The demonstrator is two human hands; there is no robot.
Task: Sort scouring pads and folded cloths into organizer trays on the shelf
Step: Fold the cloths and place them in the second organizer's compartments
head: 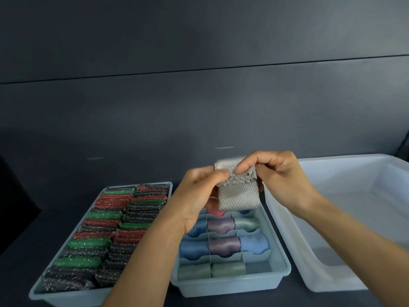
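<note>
Both hands, left hand [199, 191] and right hand [274, 173], pinch the folded grey cloth [238, 187] with curled fingers, holding it above the divided tray [232, 282] of cloths.

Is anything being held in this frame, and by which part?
Yes: a grey cloth, above the divided tray. Both hands pinch its folded top edge, the left hand from the left, the right hand from the right.
</note>
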